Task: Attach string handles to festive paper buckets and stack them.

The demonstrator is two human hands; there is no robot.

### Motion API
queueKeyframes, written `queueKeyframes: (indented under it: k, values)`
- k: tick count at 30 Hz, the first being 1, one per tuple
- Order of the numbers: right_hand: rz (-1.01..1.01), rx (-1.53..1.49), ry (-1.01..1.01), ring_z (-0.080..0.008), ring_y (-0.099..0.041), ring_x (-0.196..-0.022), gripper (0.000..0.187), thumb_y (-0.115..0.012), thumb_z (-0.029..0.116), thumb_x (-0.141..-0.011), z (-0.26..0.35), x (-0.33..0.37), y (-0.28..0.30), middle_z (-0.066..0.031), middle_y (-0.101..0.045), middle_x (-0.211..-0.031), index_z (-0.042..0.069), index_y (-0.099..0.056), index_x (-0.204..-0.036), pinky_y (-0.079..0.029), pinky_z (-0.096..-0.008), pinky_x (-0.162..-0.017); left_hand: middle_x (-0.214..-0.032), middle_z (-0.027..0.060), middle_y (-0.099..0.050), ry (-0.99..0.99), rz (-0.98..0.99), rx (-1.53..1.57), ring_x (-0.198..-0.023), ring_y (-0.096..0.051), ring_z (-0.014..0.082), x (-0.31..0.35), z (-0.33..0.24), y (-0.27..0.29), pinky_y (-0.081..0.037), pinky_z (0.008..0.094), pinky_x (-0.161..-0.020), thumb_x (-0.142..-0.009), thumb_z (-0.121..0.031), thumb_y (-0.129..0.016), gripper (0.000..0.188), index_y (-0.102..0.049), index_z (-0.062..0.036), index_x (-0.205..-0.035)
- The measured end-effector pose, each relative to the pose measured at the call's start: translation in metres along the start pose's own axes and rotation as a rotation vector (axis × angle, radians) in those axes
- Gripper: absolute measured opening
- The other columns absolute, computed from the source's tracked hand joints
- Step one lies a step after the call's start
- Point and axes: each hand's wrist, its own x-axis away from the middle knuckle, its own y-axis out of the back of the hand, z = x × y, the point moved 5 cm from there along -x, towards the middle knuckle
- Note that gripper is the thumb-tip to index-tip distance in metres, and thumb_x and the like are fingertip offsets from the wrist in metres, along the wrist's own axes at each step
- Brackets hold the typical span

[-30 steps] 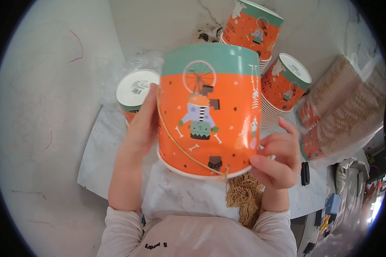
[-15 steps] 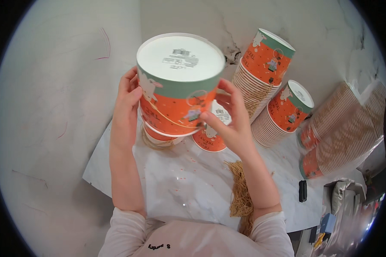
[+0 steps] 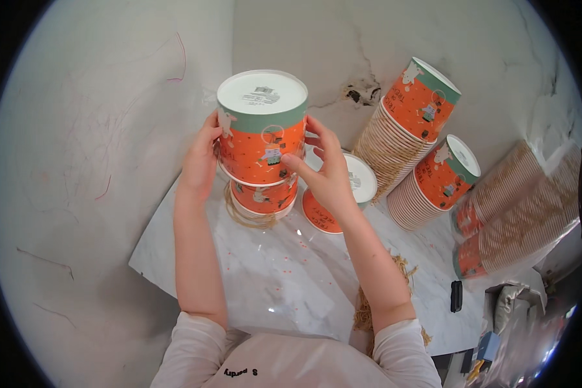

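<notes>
An upside-down orange and green paper bucket (image 3: 252, 150) with a white base is held between my two hands. It sits over another inverted bucket (image 3: 265, 196), whose lower part shows beneath it. My left hand (image 3: 200, 155) presses on its left side, the fingers partly hidden behind. On the other side my right hand (image 3: 323, 167) grips it, thumb on the printed front. A loop of tan cord (image 3: 241, 216) hangs round the lower bucket. Just right of it, partly behind my right hand, another inverted bucket (image 3: 321, 213) stands on the marbled table (image 3: 265, 278).
To the right rise a tall stack of nested buckets (image 3: 394, 139) and a shorter stack (image 3: 427, 184). Plastic-wrapped stacks (image 3: 524, 213) lie farther right. A bundle of tan cords (image 3: 363, 313) lies by my right forearm, near a small black object (image 3: 456, 296).
Both hands have carried the bucket down and farther from me, over the inverted bucket below. The cord that crossed its front no longer shows there.
</notes>
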Motion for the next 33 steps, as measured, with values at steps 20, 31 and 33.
queueKeyframes:
  k: [20, 31, 33]
  values:
    - [-0.048, 0.058, -0.13, -0.0321, -0.058, -0.12, 0.082, -0.082, 0.026, -0.087, -0.045, 0.043, -0.026, -0.0224, -0.046, -0.136, -0.003, -0.035, -0.148, -0.05, -0.042, -0.102, -0.112, -0.0013, -0.065, 0.332, -0.073, -0.219, -0.123, -0.05, 0.018, -0.01, 0.042, 0.015, -0.022, 0.0527, -0.11, -0.091, -0.042, -0.051, 0.057, -0.056, -0.0146, -0.142]
    - [-0.005, 0.067, -0.242, -0.0333, -0.049, -0.127, 0.085, -0.083, 0.028, -0.086, -0.05, 0.056, -0.042, -0.0232, -0.041, -0.136, -0.006, -0.031, -0.144, -0.045, -0.0431, -0.107, -0.124, 0.0041, -0.064, 0.397, -0.098, -0.256, -0.133, -0.043, 0.023, -0.016, 0.055, 0.023, -0.028, 0.0596, -0.107, -0.084, -0.088, -0.048, 0.085, -0.065, -0.0155, -0.124]
    - [0.003, 0.062, -0.264, -0.0347, -0.047, -0.131, 0.089, -0.083, 0.028, -0.085, -0.053, 0.059, -0.045, -0.0244, -0.04, -0.139, -0.007, -0.028, -0.146, -0.043, -0.0435, -0.11, -0.128, 0.007, -0.058, 0.429, -0.047, -0.345, -0.133, -0.041, 0.0272, -0.016, 0.06, 0.025, -0.029, 0.0617, -0.106, -0.082, -0.092, -0.043, 0.091, -0.063, -0.0125, -0.122]
